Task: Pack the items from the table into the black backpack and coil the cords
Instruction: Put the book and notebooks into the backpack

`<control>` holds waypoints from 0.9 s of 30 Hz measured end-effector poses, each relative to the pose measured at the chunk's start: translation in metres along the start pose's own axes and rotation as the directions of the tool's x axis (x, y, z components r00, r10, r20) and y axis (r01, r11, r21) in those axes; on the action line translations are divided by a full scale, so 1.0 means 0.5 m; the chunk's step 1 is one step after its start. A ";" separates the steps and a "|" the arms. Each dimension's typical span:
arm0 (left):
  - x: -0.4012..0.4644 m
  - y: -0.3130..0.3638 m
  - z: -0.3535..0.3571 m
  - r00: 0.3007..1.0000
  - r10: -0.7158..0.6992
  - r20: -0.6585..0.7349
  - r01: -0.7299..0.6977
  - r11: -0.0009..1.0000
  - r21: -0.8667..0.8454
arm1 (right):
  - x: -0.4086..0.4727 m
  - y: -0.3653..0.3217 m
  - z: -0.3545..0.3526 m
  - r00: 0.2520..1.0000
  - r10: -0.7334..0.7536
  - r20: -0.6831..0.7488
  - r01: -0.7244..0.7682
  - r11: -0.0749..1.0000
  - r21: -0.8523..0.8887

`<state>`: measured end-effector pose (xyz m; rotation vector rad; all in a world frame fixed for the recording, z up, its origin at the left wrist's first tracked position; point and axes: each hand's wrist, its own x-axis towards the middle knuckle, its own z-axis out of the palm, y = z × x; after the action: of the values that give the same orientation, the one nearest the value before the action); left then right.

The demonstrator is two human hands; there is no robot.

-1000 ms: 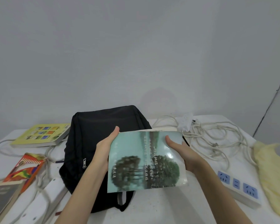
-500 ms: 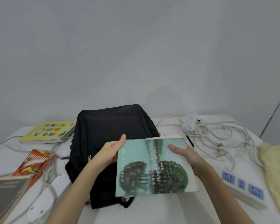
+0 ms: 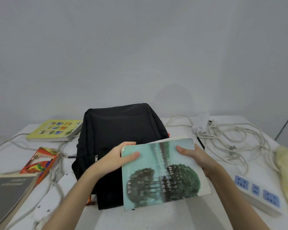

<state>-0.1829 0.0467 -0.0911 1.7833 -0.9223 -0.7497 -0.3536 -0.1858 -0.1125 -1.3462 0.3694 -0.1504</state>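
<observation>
So the black backpack [image 3: 121,146] sits mid-table, can't tell what's inside it. Both hands are on a teal book [image 3: 163,173] just right of it, overlapping its near side: left hand [image 3: 118,158] pinching the far-left corner, thumb on the cover, right hand [image 3: 194,156] gripping the far-right edge. White table [image 3: 140,218], tangled cords [image 3: 231,138] far right, plain grey wall [image 3: 140,55] behind.

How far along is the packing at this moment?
Nothing visibly packed yet. In hand: the left hand and right hand hold a green book over the black backpack. Left: the yellow book, pencil box, grey book, and the uncoiled cords.
</observation>
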 end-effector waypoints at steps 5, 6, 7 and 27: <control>0.016 -0.032 -0.027 0.947 0.051 -0.317 -0.041 0.998 0.037 | -0.002 -0.015 -0.015 0.999 0.001 0.053 0.003 0.998 -0.065; 0.016 -0.045 -0.046 0.969 0.109 -0.222 -0.057 0.972 0.227 | -0.004 -0.012 -0.021 0.997 0.013 0.076 -0.008 0.998 -0.062; 0.015 -0.060 -0.059 0.995 0.090 -0.041 -0.067 0.915 0.397 | -0.008 -0.010 -0.025 0.995 0.029 0.101 -0.023 0.998 -0.058; 0.029 -0.056 -0.087 0.971 -0.045 0.237 -0.139 0.698 0.702 | -0.015 0.015 0.010 0.930 0.159 0.331 -0.130 0.986 -0.108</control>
<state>-0.1328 0.0619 -0.1033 2.3617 -1.5796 -0.6110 -0.3598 -0.1770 -0.1176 -1.3933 0.1835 0.2214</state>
